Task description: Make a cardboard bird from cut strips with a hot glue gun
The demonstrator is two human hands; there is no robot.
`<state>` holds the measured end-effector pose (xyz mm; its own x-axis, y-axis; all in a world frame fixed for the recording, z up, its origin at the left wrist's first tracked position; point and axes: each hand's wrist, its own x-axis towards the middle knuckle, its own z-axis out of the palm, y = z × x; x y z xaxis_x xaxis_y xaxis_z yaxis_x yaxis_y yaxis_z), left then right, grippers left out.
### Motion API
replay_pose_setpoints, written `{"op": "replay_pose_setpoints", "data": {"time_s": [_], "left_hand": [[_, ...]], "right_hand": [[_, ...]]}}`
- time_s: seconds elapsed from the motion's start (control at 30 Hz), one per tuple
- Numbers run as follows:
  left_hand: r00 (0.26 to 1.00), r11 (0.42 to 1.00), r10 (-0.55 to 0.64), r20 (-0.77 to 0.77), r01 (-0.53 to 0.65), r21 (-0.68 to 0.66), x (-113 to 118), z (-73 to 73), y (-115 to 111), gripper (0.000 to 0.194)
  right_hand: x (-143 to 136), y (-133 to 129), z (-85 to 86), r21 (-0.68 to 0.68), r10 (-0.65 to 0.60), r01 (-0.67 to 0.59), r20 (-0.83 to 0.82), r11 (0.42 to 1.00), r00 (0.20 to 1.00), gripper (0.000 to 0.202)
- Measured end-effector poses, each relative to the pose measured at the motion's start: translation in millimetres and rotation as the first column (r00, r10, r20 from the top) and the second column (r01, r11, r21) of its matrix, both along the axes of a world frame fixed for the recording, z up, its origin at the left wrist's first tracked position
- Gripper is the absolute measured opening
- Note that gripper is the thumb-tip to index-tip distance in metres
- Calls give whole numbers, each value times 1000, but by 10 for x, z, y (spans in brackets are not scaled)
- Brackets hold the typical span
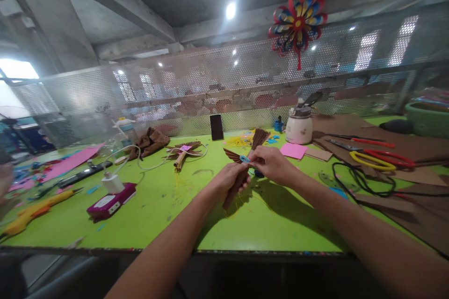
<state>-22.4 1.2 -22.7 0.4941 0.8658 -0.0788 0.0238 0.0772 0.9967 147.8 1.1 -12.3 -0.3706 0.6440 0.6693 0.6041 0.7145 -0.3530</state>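
My left hand [226, 180] is closed around a brown pleated paper piece [260, 136], whose folded fans spread out above the fingers and whose lower end sticks out below. A small light-blue paper loop [244, 159] lies against the middle of the pleats. My right hand [271, 163] comes in from the right, its thumb and fingertips pinched at the edge of this loop. Part of the brown piece is hidden behind both hands. Thin yellow threads [229, 216] trail on the green table [140, 224] underneath.
Left are a finished-looking brown paper piece [183, 148], a purple power socket [112, 201] and a yellow glue gun [35, 212]. Behind stand a phone [216, 127] and a white bottle [299, 126]. Scissors [373, 160], a black cable [361, 182] and brown cardboard [351, 126] lie right.
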Motion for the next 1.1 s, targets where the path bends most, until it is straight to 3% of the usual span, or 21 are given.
{"op": "replay_pose_setpoints", "data": {"time_s": [0.23,0.6,0.83,1.1], "left_hand": [[999,999,-36,-2,36,10,-17,-60,39,29],[998,999,-41,-38,42,10,-5,-33,35,33],[999,1000,-23,-37,22,-8,7,17,3,28],[997,999,-46,-59,46,-3,22,86,-60,32]], "right_hand": [[7,-20,-17,31,-68,63,180,998,981,12],[-1,-41,29,134,-195,147,498,980,845,13],[12,-40,32,109,-157,121,444,987,882,17],[48,14,45,26,9,-18,296,1000,955,20]]}}
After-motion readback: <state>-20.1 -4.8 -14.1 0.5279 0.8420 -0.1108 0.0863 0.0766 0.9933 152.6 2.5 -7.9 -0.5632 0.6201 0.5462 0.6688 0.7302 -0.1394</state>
